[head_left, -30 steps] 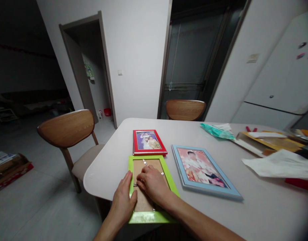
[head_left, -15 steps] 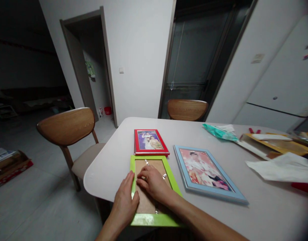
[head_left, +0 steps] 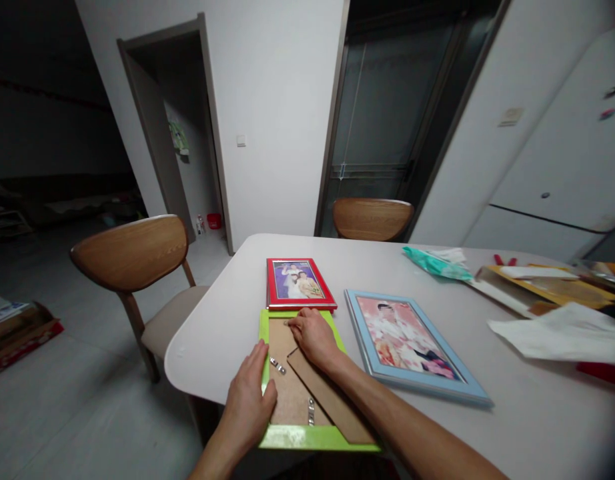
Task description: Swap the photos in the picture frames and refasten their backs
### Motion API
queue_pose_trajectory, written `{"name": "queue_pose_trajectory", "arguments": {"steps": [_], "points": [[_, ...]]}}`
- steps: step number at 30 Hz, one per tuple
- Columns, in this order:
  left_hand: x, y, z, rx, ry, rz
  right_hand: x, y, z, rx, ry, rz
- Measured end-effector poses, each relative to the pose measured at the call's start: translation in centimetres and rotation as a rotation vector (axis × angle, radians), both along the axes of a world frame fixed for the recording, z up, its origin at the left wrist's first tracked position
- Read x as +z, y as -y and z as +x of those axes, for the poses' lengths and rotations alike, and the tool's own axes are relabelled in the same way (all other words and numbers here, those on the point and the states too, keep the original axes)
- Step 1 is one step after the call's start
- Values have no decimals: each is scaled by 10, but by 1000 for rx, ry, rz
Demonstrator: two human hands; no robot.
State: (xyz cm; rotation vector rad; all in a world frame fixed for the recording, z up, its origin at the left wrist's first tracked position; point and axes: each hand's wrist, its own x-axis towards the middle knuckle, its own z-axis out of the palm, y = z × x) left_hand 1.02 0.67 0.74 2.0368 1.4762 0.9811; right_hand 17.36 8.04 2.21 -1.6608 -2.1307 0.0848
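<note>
The lime-green picture frame lies back side up on the white table, beneath both hands. Left hand: fingers together, set along the left rail; thumb spread away, over the left margin of the fibreboard backing. Right hand: fingers bunched at the top metal turn clip; whether they pinch it cannot be told. The left turn clip sits just beside the left fingers; the bottom turn clip is clear of both hands. The easel leg slants across the right side, under the right forearm. The red picture frame lies beyond the top rail; the light-blue picture frame lies right
</note>
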Motion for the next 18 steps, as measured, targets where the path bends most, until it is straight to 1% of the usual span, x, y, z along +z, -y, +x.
{"name": "queue_pose_trajectory", "arguments": {"steps": [4, 7, 9, 11, 12, 14, 16, 18], "points": [[-3, -1, 0, 10, -3, 1, 3, 0, -1, 39, -11, -22], [-7, -2, -1, 19, -2, 5, 13, 9, 1, 88, -27, -37], [-8, -1, -1, 15, 2, 10, 23, 25, 6, 165, -55, -47], [-8, -1, -1, 16, 14, 12, 33, 46, 14, 300, -112, -95], [-8, 0, -1, 19, 19, 12, 38, 57, 19, 377, -145, -147], [-7, 0, -1, 23, 21, 8, 43, 77, 27, 477, -186, -269], [-5, 1, 0, 24, 16, 3, 42, 90, 31, 502, -188, -327], [-4, 0, 0, 25, 12, 2, 35, 96, 31, 497, -181, -302]]}}
